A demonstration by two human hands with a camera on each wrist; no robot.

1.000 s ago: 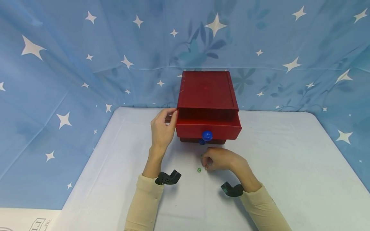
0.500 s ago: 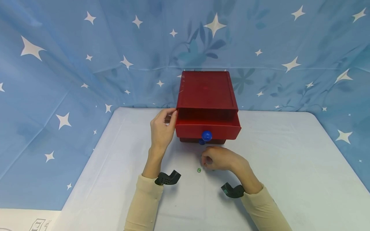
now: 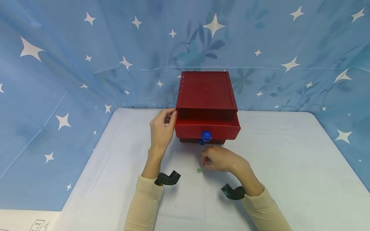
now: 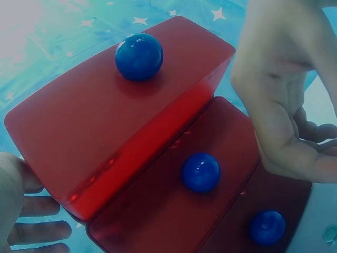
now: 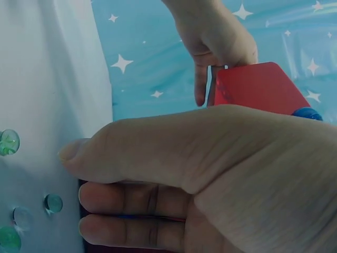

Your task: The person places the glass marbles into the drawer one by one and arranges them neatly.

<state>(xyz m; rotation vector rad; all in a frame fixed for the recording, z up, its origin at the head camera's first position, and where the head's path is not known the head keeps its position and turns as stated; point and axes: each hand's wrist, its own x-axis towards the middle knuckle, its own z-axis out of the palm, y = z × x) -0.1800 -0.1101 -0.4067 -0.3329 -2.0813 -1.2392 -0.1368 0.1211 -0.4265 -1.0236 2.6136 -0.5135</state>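
A red drawer cabinet (image 3: pixel 206 91) stands at the table's back, its top drawer (image 3: pixel 189 132) pulled out. My left hand (image 3: pixel 161 131) rests against the cabinet's left side; in the left wrist view its fingers (image 4: pixel 39 232) lie straight beside the drawer. In front of the cabinet, my right hand (image 3: pixel 225 159) is low over the table, thumb and fingertips close together. Small rounded glass pieces lie by it: a green one (image 3: pixel 198 170), and in the right wrist view a teal one (image 5: pixel 53 203) and a clear one (image 5: pixel 21 217). I cannot tell whether the right fingertips hold one.
Blue round knobs (image 4: pixel 201 172) stick out from the drawer fronts. A white cloth covers the table (image 3: pixel 289 166). Behind it hangs a blue curtain (image 3: pixel 260 38) with white stars, close to the cabinet's back. Each wrist wears a black camera mount (image 3: pixel 169 178).
My right hand has shifted only slightly, its fingertips drawing a little together. A green piece seen under its palm half a second ago is now hidden. My left hand and the drawer stay put.
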